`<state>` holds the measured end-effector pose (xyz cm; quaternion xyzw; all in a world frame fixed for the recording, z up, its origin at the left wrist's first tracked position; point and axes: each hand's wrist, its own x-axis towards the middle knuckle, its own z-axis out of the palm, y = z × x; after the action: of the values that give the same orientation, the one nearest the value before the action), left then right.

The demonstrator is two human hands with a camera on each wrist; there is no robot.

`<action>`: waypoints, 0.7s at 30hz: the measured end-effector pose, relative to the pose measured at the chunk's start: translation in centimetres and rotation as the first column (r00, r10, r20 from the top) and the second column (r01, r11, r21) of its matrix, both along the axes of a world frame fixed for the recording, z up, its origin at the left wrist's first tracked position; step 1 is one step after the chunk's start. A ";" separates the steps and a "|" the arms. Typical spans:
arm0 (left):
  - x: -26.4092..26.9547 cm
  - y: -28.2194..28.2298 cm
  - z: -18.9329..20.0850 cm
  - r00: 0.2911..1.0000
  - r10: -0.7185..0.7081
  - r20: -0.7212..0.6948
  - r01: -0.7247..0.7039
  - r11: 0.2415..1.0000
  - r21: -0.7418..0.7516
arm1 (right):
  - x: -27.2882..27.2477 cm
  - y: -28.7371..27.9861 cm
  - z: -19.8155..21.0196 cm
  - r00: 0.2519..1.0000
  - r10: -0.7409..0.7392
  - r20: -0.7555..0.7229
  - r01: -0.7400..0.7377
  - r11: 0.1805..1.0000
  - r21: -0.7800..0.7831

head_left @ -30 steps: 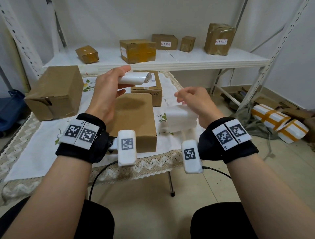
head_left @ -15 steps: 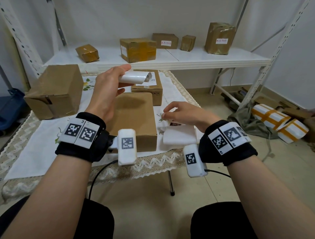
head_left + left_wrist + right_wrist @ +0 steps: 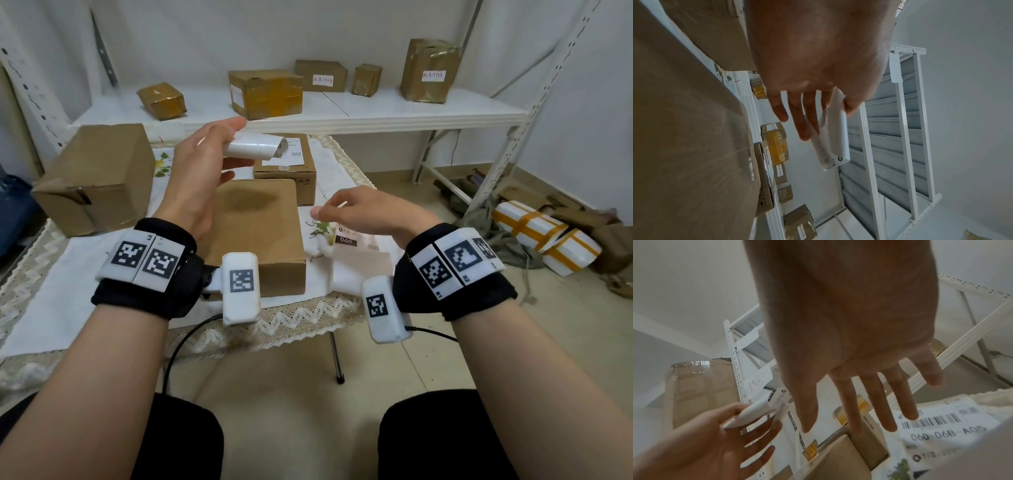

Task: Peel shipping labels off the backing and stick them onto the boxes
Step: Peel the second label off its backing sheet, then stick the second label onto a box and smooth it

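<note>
My left hand (image 3: 227,145) pinches a curled white label (image 3: 255,149) between thumb and forefinger, held above the plain brown box (image 3: 255,228). The left wrist view shows the curled label (image 3: 831,138) jutting past the fingers (image 3: 803,123), print on its inner side. My right hand (image 3: 342,212) hovers with relaxed fingers, holding nothing, just above a white sheet (image 3: 359,255) with a printed label (image 3: 346,240) lying on the cloth right of that box. In the right wrist view straight fingers (image 3: 857,405) hang over that barcode label (image 3: 941,423).
A small box bearing a label (image 3: 284,164) sits behind the plain one, a large brown box (image 3: 96,174) at the left. Several parcels stand on the white shelf (image 3: 376,113) behind. The table's lace edge (image 3: 291,322) is near my wrists. Wrapped foam packs (image 3: 544,236) lie on the floor.
My right hand lowered the white sheet onto the cloth beside the plain box, let go, and now hovers open above it. The left hand kept the curled label almost still.
</note>
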<state>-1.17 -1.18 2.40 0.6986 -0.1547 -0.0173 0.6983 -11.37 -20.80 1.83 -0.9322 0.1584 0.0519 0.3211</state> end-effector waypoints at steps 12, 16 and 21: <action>-0.5 0.9 -0.1 0.989 -0.100 0.104 0.080 0.980 0.184 | 1.0 2.7 2.3 0.856 -0.152 0.494 0.005 0.958 0.285; -0.4 1.5 0.0 0.977 -0.095 0.191 0.050 0.972 0.228 | 1.8 4.2 2.4 0.818 -0.115 0.564 -0.146 0.906 0.397; -0.2 1.9 -0.1 0.924 -0.099 0.369 -0.034 0.941 0.337 | 3.4 6.1 1.5 0.829 -0.147 0.540 -0.163 0.860 0.483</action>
<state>-1.40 0.77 2.33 0.7950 -0.2938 0.0808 0.5245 -8.01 -14.74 3.35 -0.7877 0.0338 -0.1819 0.5876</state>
